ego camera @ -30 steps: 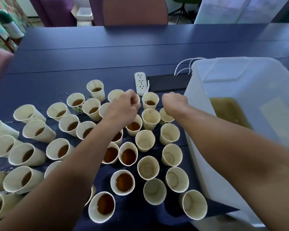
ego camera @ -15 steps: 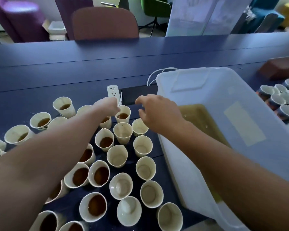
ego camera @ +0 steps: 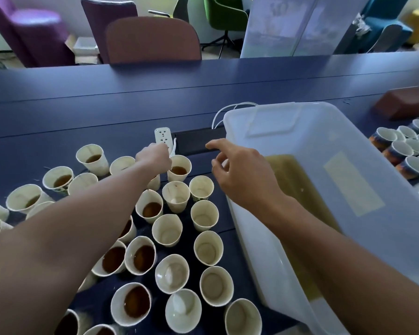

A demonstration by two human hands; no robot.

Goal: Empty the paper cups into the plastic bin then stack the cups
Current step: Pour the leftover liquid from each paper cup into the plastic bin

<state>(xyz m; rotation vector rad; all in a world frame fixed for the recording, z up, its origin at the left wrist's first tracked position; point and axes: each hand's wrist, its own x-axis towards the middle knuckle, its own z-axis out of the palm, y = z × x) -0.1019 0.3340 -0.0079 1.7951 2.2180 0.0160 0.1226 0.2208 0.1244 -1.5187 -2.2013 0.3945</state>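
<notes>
The right hand (ego camera: 242, 175) has lifted off the cups, fingers loose and empty, beside the bin (ego camera: 348, 189). The left hand (ego camera: 154, 158) stays curled among full cups (ego camera: 178, 166); grip unclear. Emptying continues.

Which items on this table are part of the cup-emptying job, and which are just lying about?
Job: full paper cups, emptied paper cups, plastic bin, left hand, right hand.

Lying about: power strip, brown block, patterned cups.
</notes>
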